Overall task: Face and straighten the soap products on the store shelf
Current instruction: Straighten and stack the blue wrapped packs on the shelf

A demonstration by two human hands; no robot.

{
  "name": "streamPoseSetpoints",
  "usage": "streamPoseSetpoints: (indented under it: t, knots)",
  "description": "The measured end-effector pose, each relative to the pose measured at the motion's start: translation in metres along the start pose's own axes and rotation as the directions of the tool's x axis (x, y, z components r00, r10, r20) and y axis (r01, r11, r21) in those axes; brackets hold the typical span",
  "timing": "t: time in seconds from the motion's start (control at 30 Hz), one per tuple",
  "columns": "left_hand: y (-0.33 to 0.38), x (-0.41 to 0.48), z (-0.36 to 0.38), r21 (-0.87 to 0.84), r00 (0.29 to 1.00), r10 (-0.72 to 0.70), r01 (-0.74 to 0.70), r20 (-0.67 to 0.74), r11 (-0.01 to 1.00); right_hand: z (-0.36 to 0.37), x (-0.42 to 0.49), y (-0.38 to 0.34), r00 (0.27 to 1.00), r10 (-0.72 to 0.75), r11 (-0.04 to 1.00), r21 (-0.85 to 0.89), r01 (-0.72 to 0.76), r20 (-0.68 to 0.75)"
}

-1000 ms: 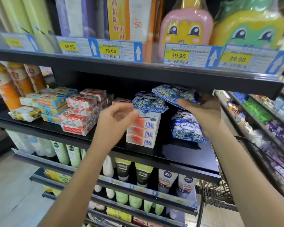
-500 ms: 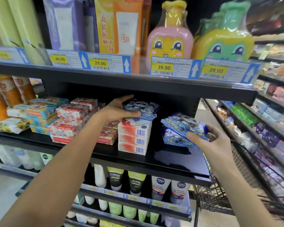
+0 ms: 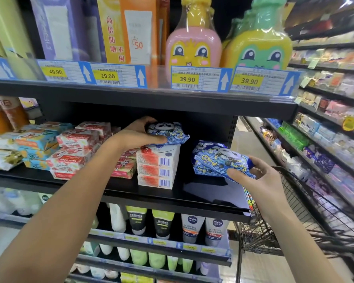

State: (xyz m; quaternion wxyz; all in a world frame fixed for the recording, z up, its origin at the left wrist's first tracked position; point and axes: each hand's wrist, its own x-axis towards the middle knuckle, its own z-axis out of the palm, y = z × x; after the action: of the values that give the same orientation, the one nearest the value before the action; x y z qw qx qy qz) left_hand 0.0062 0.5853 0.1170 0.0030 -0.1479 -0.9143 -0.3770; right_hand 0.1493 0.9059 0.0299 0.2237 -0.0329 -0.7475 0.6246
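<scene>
**Step in hand: facing the blue panda soap packs at the right end of the soap shelf.**

1. Upper pack [image 3: 168, 132]: lies flat on top of the white box stack [image 3: 157, 168], panda print up, with its right end overhanging the stack. The left hand [image 3: 135, 133] grips its left end, thumb along the front edge and fingers curled over the top.
2. Lower pack [image 3: 219, 162]: sits to the right of the stack, apart from it and tilted, above the bare part of the shelf [image 3: 202, 193]. The right hand [image 3: 260, 180] grips its right end, thumb on the front face and fingers behind. Whether it touches the shelf, or rests on another blue pack behind it, cannot be told.
3. Surroundings: the goat soap boxes [image 3: 74, 156] are stacked to the left of the white boxes, several of them askew. A wire cart [image 3: 294, 231] stands at the right, below the right forearm.

**Judgement:** the task appears to be in progress. Both blue packs are in hand and neither is yet placed square.

**Next move, as advised:**
- Set the lower pack down flat on the bare shelf, long edge parallel to the shelf front.
- Bring the upper pack to join it, so that like products sit together.
- Keep the white stack from being pushed while lifting the upper pack off it.
- The goat soap boxes then need squaring.
</scene>
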Motion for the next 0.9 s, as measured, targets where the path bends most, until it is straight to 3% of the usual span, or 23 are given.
streamPoseSetpoints:
  t: [0.33,0.57,0.7,0.8,0.9]
  knots:
    - [0.002,-0.045,0.004,-0.125,0.982,0.07,-0.093,-0.177,0.988,0.002,-0.011,0.019,0.993,-0.013,0.991,-0.131,0.029,0.119]
    - [0.014,-0.091,0.015,-0.21,0.965,0.127,-0.176,-0.228,0.962,-0.001,-0.011,0.032,0.953,-0.014,0.95,-0.292,0.107,0.302]
    - [0.018,-0.101,0.027,-0.222,0.96,0.133,-0.189,-0.245,0.957,-0.003,-0.015,0.034,0.951,-0.032,0.91,-0.384,0.155,0.308]
    - [0.02,-0.106,0.035,-0.235,0.959,0.128,-0.189,-0.252,0.953,-0.002,-0.02,0.036,0.953,-0.108,0.904,-0.372,0.212,0.281]
    - [0.021,-0.109,0.04,-0.25,0.96,0.128,-0.192,-0.251,0.949,-0.002,-0.02,0.038,0.955,-0.088,0.92,-0.345,0.187,0.283]
